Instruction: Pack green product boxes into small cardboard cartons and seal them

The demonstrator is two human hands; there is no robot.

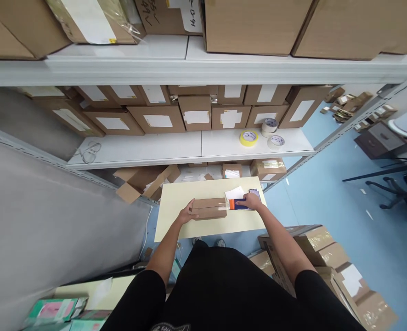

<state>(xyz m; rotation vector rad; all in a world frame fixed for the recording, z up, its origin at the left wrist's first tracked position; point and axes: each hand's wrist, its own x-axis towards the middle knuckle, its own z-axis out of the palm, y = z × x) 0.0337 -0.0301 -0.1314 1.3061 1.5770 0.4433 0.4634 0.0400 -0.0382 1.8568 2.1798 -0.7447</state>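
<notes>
A long, narrow cardboard box (pixel 208 213) lies on the pale yellow tabletop (pixel 176 195). At its left end, my left hand (pixel 186 213) grips the box with fingers on top and side. My right hand (pixel 251 201) is closed around a blue and orange tape dispenser (pixel 232 204) just off the box's right end. A strip of clear tape seems to span the small gap between dispenser and box. Behind the dispenser lies a white paper (pixel 234 193). A phone-like dark slab (pixel 254 192) rests beside my right hand, partly covered by it.
Above the table, a shelf (pixel 148 148) carries labelled boxes, a yellow tape roll (pixel 248 138) and white tape rolls (pixel 275 142). An open carton (pixel 144 180) sits below at left. Taped cartons (pixel 330 257) stand at my right. A grey wall (pixel 59 207) bounds the left side.
</notes>
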